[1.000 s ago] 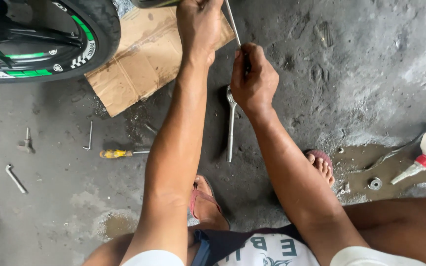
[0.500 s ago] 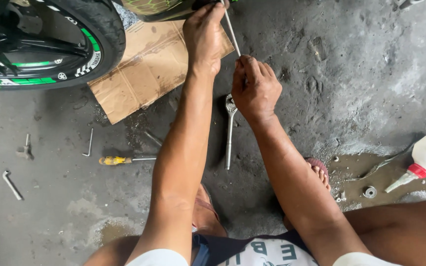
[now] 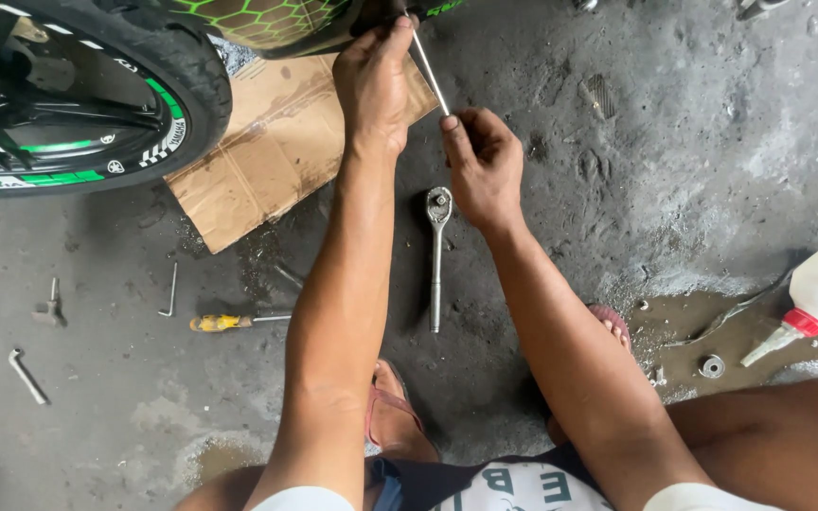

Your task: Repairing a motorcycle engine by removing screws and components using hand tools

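**Steel rod pinched between both hands beside the motorcycle**

Steel, thin and bright, the rod (image 3: 431,74) runs slantwise between my two hands, its upper end up under the green and black bodywork (image 3: 267,21) of the motorcycle; my left hand (image 3: 378,83) is curled closed around the top of it, fingertips up against the bodywork; my right hand (image 3: 483,163) pinches the lower end between thumb and fingers, the rest of the fingers folded in; both arms reach forward over the concrete floor (image 3: 693,142), the hands close together but not touching.

Just below my right hand a ratchet wrench (image 3: 437,254) lies flat on the floor, head toward the hands, handle toward me; nothing touches it. To the left, a sheet of brown cardboard (image 3: 267,161) lies under the black tyre (image 3: 158,66) with its green rim stripe; near it on the floor are a yellow-handled screwdriver (image 3: 229,322), a small L-shaped key (image 3: 170,291) and a bent metal tool (image 3: 26,375). To the right, well apart from the hands, a white bottle with a red nozzle (image 3: 811,301) lies by a damp patch, a small metal washer (image 3: 711,365) beside it; my sandalled foot (image 3: 392,416) rests between my arms.
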